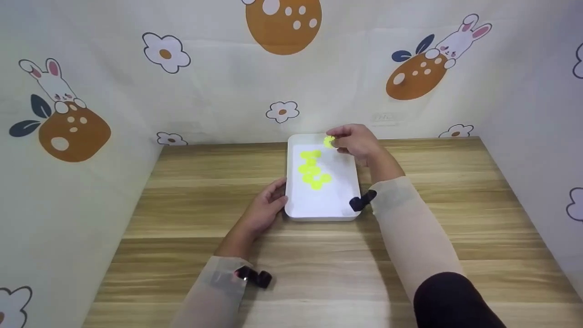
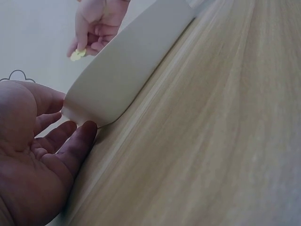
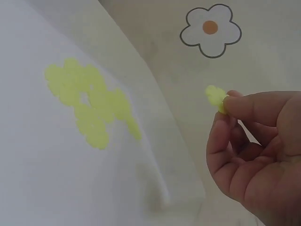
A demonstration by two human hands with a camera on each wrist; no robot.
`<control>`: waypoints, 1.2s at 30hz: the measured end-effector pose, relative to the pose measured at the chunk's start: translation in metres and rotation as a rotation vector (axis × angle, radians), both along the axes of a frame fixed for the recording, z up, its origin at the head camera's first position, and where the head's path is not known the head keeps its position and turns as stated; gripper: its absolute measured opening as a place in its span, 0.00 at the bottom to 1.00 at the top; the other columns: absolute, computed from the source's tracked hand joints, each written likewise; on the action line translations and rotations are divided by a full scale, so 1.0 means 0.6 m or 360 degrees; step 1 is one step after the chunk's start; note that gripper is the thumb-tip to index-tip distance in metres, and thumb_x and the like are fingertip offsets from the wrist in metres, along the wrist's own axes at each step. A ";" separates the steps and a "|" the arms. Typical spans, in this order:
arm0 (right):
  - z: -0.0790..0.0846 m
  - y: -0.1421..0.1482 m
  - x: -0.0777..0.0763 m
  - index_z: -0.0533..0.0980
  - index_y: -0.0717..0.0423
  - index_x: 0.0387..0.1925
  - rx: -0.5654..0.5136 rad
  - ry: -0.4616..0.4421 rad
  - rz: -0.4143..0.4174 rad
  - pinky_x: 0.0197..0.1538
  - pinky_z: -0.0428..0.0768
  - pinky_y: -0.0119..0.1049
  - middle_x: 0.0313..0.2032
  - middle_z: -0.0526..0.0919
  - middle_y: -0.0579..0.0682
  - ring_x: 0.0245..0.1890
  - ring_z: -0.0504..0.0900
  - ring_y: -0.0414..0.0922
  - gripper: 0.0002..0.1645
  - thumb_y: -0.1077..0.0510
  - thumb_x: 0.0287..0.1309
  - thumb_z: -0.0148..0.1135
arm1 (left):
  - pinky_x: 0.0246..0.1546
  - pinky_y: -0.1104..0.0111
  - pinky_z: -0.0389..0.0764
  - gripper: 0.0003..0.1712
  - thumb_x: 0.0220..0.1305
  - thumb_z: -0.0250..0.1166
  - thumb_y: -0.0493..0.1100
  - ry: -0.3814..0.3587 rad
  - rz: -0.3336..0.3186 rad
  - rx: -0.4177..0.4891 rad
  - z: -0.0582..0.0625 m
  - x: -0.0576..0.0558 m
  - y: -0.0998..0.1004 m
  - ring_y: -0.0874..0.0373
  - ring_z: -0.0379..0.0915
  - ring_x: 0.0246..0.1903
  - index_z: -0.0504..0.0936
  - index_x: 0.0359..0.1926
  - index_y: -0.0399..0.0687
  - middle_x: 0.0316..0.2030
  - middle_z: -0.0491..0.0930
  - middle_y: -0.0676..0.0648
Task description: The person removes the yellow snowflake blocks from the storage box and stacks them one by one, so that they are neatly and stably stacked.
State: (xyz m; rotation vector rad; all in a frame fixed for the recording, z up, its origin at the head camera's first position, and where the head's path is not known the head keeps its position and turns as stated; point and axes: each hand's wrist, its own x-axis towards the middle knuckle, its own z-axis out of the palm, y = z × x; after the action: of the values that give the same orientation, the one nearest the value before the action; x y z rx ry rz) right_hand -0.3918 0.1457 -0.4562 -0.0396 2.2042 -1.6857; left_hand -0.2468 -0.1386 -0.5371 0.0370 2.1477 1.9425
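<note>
A shallow white tray [image 1: 339, 200] lies on the wooden table, with several bright yellow flower-shaped pieces [image 1: 311, 171] bunched in its left and middle part. My right hand [image 1: 357, 142] is above the tray's far right corner, pinching one small yellow flower-shaped piece [image 3: 216, 96] between thumb and fingertips. At the tray's left side, my left hand [image 1: 266, 205] holds the wall with bent fingers. The left wrist view shows its fingertips [image 2: 88, 129] at the tray's lower edge, close over the tabletop, and another digit up at the rim.
Wood-grain table [image 1: 205, 200] surrounds the tray. Right behind the tray's far edge rises a pale cloth backdrop [image 1: 218, 91] printed with flowers, rabbits and oranges; it also closes off both sides. Each forearm carries a small black camera [image 1: 363, 200] at the wrist.
</note>
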 end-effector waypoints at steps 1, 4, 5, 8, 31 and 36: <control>0.001 0.005 0.003 0.82 0.54 0.63 -0.0001 0.0022 0.0002 0.64 0.85 0.38 0.59 0.82 0.50 0.63 0.80 0.53 0.19 0.60 0.74 0.65 | 0.80 0.53 0.69 0.34 0.79 0.59 0.36 -0.0009 0.0003 -0.0008 0.000 -0.001 0.000 0.46 0.65 0.79 0.64 0.81 0.45 0.80 0.67 0.41; 0.001 0.021 0.012 0.82 0.54 0.63 -0.0024 0.0063 -0.0016 0.60 0.85 0.37 0.59 0.84 0.50 0.60 0.81 0.52 0.19 0.60 0.74 0.65 | 0.80 0.53 0.70 0.34 0.79 0.60 0.37 -0.0035 0.0015 -0.0027 0.001 -0.002 0.000 0.47 0.65 0.79 0.65 0.81 0.47 0.80 0.67 0.42; 0.000 0.026 0.015 0.82 0.55 0.64 -0.0029 0.0070 -0.0029 0.59 0.85 0.37 0.59 0.84 0.50 0.59 0.81 0.51 0.20 0.59 0.74 0.65 | 0.80 0.53 0.70 0.34 0.79 0.60 0.37 -0.0039 0.0018 -0.0033 0.001 -0.002 0.000 0.47 0.65 0.79 0.65 0.81 0.47 0.80 0.68 0.42; -0.002 0.041 0.020 0.82 0.55 0.64 -0.0061 0.0067 -0.0090 0.59 0.85 0.39 0.57 0.84 0.49 0.58 0.81 0.53 0.21 0.59 0.73 0.67 | 0.80 0.53 0.69 0.34 0.79 0.60 0.36 -0.0039 0.0022 -0.0032 0.001 -0.002 0.000 0.47 0.65 0.79 0.65 0.81 0.46 0.79 0.68 0.42; -0.051 0.138 0.040 0.80 0.55 0.66 -0.0215 0.0052 -0.0386 0.66 0.85 0.44 0.58 0.81 0.50 0.57 0.80 0.51 0.22 0.59 0.75 0.64 | 0.81 0.52 0.67 0.35 0.79 0.59 0.36 -0.0022 -0.0003 0.0022 -0.003 -0.002 -0.001 0.46 0.61 0.81 0.63 0.82 0.45 0.81 0.64 0.41; -0.069 0.157 0.035 0.78 0.58 0.69 -0.0190 0.0022 -0.0441 0.65 0.84 0.43 0.57 0.82 0.48 0.55 0.81 0.46 0.24 0.60 0.75 0.64 | 0.82 0.52 0.66 0.35 0.79 0.58 0.35 0.0011 -0.0017 0.0040 -0.005 -0.001 -0.002 0.44 0.61 0.81 0.62 0.82 0.42 0.81 0.64 0.38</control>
State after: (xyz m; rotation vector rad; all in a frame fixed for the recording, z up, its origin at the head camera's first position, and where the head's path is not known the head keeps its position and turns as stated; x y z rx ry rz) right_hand -0.3710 0.2397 -0.4973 0.2347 2.1977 -1.9664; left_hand -0.2476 -0.1397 -0.5401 0.0600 2.1231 1.9664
